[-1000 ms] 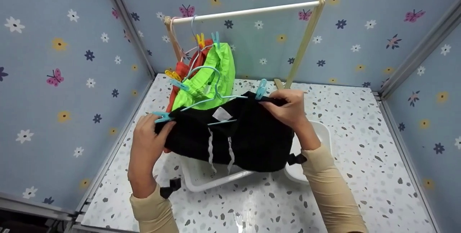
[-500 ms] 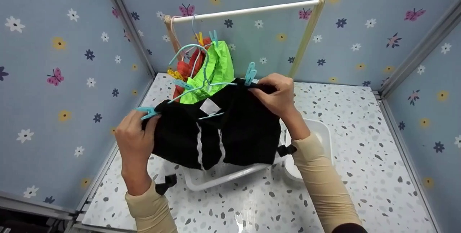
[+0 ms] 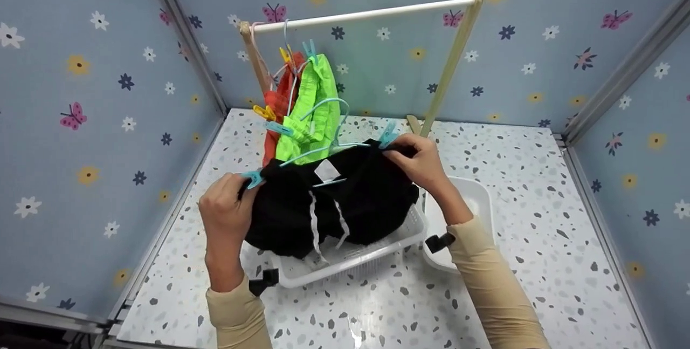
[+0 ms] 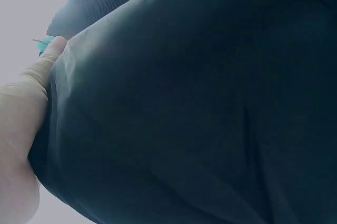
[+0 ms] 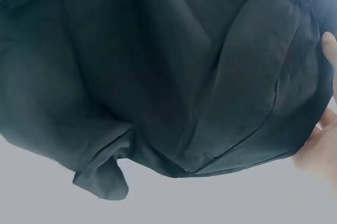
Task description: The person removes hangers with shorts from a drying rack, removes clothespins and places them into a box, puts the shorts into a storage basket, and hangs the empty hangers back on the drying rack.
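Light-blue walls [image 3: 533, 41] printed with flowers and butterflies stand around a white, grey-speckled surface [image 3: 539, 230]. At its back is a rack [image 3: 372, 14] with white rod and pale wooden legs. A soft black cloth garment [image 3: 372, 203] is held above a white plastic basket [image 3: 350, 265] with perforated wall, and it hides part of the basket's inside. The right forearm [image 3: 485, 262] passes over a smooth white tray [image 3: 483, 203] with rounded corners. A crinkled bright-green garment [image 3: 323, 79] and a red garment [image 3: 277, 102] hang at the rack's left end. The fingers of the left hand [image 3: 225, 203] and right hand [image 3: 420, 163] pinch the two sides of the black garment's gathered waistband. There, a thin light-blue hanger [image 3: 304, 155] carries it, with light-blue clothespins [image 3: 388, 134] beside both hands. Between them, a white label [image 3: 326, 170] and two wavy white drawstrings [image 3: 314, 219] are visible.
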`<move>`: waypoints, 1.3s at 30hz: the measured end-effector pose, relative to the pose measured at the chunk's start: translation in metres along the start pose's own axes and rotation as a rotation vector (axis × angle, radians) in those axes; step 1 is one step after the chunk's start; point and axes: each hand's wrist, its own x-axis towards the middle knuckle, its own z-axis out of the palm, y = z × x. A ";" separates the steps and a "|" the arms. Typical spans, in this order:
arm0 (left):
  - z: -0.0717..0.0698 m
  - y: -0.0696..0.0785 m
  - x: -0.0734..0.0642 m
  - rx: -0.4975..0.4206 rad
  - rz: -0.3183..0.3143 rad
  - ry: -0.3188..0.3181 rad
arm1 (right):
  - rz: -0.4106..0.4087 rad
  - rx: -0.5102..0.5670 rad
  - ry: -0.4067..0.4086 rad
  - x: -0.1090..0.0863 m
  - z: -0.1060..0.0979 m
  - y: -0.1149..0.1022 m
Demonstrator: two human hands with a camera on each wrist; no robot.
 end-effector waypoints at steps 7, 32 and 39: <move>0.008 0.001 -0.012 -0.057 -0.014 -0.074 | 0.116 0.024 -0.036 -0.020 -0.002 0.013; 0.036 -0.016 -0.060 -0.183 -0.110 -0.180 | 0.271 0.284 0.011 -0.076 0.013 0.034; 0.038 -0.015 -0.066 -0.190 -0.141 -0.186 | 0.304 0.463 0.087 -0.084 0.021 0.055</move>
